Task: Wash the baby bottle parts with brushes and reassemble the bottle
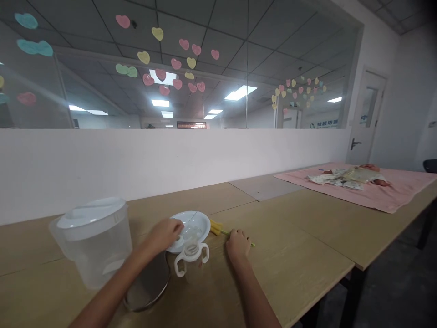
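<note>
L hand (165,234) at bowl (206,225); R hand (238,246) on sponge brush (215,226).
From my remote feed, L→R: L fingers bunched over bowl's left side, can't tell if gripping. Bottle (193,259) upright btwn forearms, just before bowl; prob. light, stiff, slick if wet; I'd take its side handles. R fingers curled round brush's green stem, low on table (290,241); sponge prob. soft, so hold stem.

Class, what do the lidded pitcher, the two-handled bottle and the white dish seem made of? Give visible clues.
Pitcher: probably smooth plastic; its walls are milky, translucent. Bottle: clear plastic or glass, being transparent; its handles look like opaque white plastic. Dish: glossy, perhaps plastic or ceramic.
</note>
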Available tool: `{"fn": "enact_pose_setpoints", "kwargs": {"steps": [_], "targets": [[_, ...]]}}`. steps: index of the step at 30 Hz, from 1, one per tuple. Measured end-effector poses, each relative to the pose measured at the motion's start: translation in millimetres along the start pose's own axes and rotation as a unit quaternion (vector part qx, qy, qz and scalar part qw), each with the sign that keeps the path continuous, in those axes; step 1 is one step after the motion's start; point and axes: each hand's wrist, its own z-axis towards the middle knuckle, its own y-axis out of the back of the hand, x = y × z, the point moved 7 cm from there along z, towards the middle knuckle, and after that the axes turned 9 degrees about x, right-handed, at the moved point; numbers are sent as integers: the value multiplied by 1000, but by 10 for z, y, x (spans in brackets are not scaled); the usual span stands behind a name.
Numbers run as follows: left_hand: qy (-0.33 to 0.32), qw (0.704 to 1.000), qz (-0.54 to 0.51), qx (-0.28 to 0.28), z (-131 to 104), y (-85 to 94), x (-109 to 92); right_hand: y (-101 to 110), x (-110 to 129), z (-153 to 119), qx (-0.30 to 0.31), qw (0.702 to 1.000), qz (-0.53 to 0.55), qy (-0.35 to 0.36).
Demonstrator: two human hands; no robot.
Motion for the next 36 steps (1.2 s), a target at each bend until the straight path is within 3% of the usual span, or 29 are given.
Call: {"fn": "enact_pose_setpoints", "kwargs": {"steps": [2,5,16,21,25,31,36], "targets": [[16,997,57,41,242,-328,-28,-12,6,13,5,1000,-9,9],[37,995,64,64,445,-599,46,-26,3,61,0,1000,-14,3],[19,996,-8,83,683,-732,256,83,200,-17,-13,999,43,6],[15,996,-34,77,650,-663,300,93,323,-99,-65,991,95,71],[5,998,-46,49,627,-525,297,143,391,-159,-116,965,177,152],[-76,989,-123,-24,529,-255,104,195,412,-229,-163,938,225,209],[-102,978,-170,-60,342,-85,-11,211,459,-297,-155,922,248,253]]}}
